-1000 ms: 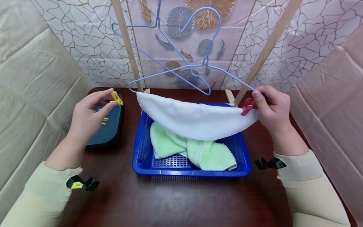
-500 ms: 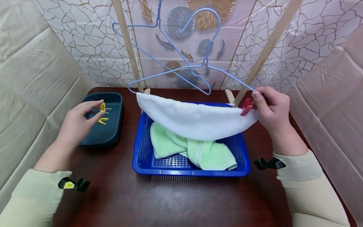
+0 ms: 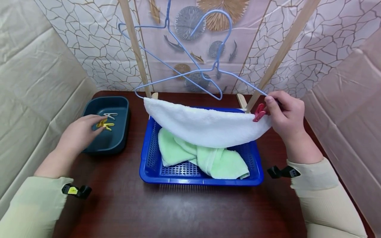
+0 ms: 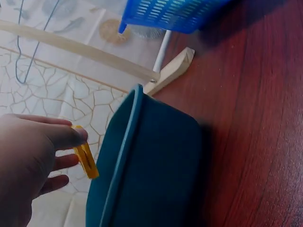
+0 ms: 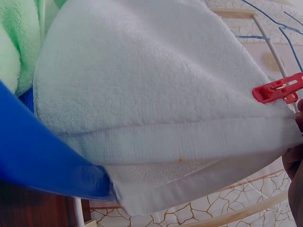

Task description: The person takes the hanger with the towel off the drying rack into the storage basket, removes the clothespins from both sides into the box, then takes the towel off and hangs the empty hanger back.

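My left hand (image 3: 79, 133) pinches a yellow clothespin (image 4: 87, 158) at its fingertips, over the dark teal bin (image 3: 125, 132). Inside that bin lie another yellow clothespin (image 3: 108, 126) and a pale one (image 3: 110, 115). At the right, my right hand (image 3: 284, 114) grips the end of a blue wire hanger (image 3: 239, 78) together with the corner of a white towel (image 3: 205, 125). A red clothespin (image 3: 259, 113) sits on the towel's upper edge beside that hand. The towel sags below the hanger; its left corner is at the hanger's left end.
Under the white towel stands a blue plastic basket (image 3: 202, 181) with a light green towel (image 3: 220, 163) in it. A second blue hanger (image 3: 160, 61) hangs behind. Wooden poles (image 3: 278, 56) rise on both sides, and the dark wooden table (image 3: 178, 211) runs beneath.
My left hand has moved left and down to the teal bin, carrying the yellow clothespin. My right hand, the hanger and the white towel have stayed in place.
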Demonstrator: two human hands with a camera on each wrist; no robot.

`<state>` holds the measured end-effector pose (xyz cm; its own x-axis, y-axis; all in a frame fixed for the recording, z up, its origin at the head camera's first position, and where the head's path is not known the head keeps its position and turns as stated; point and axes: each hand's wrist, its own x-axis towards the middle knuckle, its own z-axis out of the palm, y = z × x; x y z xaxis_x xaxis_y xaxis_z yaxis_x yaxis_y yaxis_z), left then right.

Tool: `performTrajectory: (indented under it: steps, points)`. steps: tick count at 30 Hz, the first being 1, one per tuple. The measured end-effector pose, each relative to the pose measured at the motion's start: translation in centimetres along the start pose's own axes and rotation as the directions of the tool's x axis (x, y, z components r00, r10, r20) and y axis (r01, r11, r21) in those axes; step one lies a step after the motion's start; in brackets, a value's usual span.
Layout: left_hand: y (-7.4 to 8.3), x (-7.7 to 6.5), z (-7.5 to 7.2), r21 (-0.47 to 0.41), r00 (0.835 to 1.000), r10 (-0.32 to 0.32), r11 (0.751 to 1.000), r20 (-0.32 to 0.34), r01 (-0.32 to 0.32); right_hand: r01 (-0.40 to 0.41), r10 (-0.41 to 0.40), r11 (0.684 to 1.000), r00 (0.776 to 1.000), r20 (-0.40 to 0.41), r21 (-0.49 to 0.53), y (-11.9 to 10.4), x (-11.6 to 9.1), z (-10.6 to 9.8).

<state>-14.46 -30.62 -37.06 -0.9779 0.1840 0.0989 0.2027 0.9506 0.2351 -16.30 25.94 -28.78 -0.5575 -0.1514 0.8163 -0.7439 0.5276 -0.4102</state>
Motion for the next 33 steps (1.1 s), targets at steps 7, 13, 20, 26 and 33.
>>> performTrajectory:
  steps: [7,13,20,26,33]
  points:
    - [-1.0,0.6,1.2,0.052,0.994,0.012,0.998,0.113,-0.018,0.009,-0.009,1.000,1.000,0.001,0.020,0.0,-0.1,0.0]
    - [-1.5,0.9,2.1,0.057,0.984,-0.015,0.998,0.180,0.005,0.011,-0.011,0.999,1.000,0.004,0.034,0.2,-0.2,0.0]
    - [-1.9,1.3,2.8,0.053,0.966,-0.036,0.998,0.258,0.023,0.015,-0.016,0.999,1.000,0.007,0.031,0.2,-0.3,0.0]
    - [-2.2,1.4,3.4,0.040,0.954,-0.020,0.999,0.298,0.008,0.014,-0.014,0.999,1.000,0.002,0.032,0.0,-0.3,0.0]
    - [-2.1,1.6,3.8,0.036,0.952,-0.002,0.999,0.307,-0.009,0.011,-0.011,0.999,1.000,-0.002,0.034,0.0,-0.3,0.0]
